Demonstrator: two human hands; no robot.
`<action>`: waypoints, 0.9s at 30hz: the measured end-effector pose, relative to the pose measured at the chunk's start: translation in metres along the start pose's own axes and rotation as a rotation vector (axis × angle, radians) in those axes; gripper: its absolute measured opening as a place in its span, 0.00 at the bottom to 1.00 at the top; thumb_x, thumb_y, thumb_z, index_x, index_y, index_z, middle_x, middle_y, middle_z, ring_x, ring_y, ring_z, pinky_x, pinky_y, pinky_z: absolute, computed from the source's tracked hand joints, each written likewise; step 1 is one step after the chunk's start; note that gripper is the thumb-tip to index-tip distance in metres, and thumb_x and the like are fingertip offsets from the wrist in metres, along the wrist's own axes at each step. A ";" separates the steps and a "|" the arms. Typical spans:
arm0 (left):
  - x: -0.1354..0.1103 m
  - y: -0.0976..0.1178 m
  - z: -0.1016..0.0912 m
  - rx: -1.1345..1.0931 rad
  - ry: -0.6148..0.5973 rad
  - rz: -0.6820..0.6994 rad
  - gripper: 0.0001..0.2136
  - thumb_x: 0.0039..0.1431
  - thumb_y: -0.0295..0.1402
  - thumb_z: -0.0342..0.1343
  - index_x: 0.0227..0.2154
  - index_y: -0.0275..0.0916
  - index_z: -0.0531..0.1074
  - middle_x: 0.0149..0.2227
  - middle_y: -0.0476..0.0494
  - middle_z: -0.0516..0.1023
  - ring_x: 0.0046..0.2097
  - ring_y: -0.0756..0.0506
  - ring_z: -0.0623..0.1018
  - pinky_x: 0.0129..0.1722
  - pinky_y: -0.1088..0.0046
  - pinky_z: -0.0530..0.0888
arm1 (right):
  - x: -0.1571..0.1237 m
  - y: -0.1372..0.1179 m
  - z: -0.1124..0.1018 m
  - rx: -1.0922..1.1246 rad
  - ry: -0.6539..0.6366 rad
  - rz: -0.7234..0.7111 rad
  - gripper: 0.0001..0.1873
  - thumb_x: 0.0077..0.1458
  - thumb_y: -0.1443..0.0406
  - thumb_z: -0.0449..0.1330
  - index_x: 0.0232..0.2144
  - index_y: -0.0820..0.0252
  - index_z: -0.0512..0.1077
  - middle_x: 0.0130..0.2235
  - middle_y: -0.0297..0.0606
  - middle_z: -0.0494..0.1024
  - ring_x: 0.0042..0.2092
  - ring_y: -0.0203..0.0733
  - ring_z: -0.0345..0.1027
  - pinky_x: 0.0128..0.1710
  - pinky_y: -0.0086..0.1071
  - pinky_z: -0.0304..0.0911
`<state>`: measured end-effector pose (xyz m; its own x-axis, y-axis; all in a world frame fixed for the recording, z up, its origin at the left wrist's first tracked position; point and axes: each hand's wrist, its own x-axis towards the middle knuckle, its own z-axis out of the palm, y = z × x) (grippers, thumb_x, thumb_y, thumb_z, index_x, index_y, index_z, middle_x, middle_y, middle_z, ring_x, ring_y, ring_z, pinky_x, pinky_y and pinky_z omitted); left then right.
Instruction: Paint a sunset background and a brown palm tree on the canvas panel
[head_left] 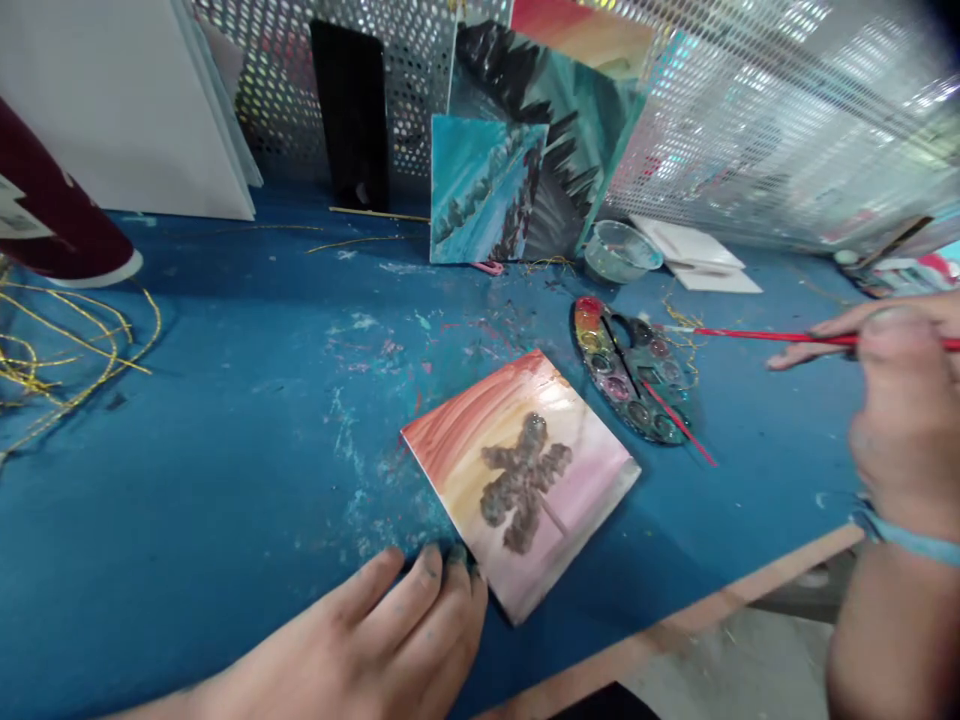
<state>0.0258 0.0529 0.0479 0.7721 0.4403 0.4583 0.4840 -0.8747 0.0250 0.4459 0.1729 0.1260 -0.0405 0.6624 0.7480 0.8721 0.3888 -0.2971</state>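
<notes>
My left hand (pixel 405 635) lies flat on the blue tabletop, fingers stretched out. Its fingertips, smudged with paint, are at the lower left edge of a small square painting (pixel 592 480). The painting has an orange, yellow and pink background with a dark brown, branching shape on it. On the right, my right hand (pixel 904 410) is somewhat blurred and grips a red paintbrush (pixel 757 335). The brush points left, its pale tip near the right rim of an oval paint palette (pixel 600 365). A second brush (pixel 682 425), with a red handle, rests across the palette.
Behind the palette stand a clear plastic cup (pixel 619 252) and white square panels (pixel 701 255). Paintings (pixel 487 190) and a black phone (pixel 351 115) lean against a perforated metal screen (pixel 277 70). Gold cord (pixel 82 335) and a maroon cylinder (pixel 56 205) are on the left.
</notes>
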 end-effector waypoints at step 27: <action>-0.007 0.001 -0.003 -0.001 -0.077 0.006 0.23 0.89 0.30 0.37 0.59 0.38 0.81 0.58 0.52 0.86 0.57 0.44 0.78 0.56 0.62 0.74 | 0.026 0.026 0.055 0.168 -0.308 0.039 0.13 0.71 0.60 0.64 0.35 0.59 0.81 0.30 0.40 0.84 0.37 0.42 0.83 0.43 0.37 0.74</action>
<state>0.0196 0.0478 0.0478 0.8043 0.4497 0.3883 0.4791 -0.8774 0.0237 0.4404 0.2349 0.1051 -0.1760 0.8313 0.5272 0.7848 0.4418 -0.4346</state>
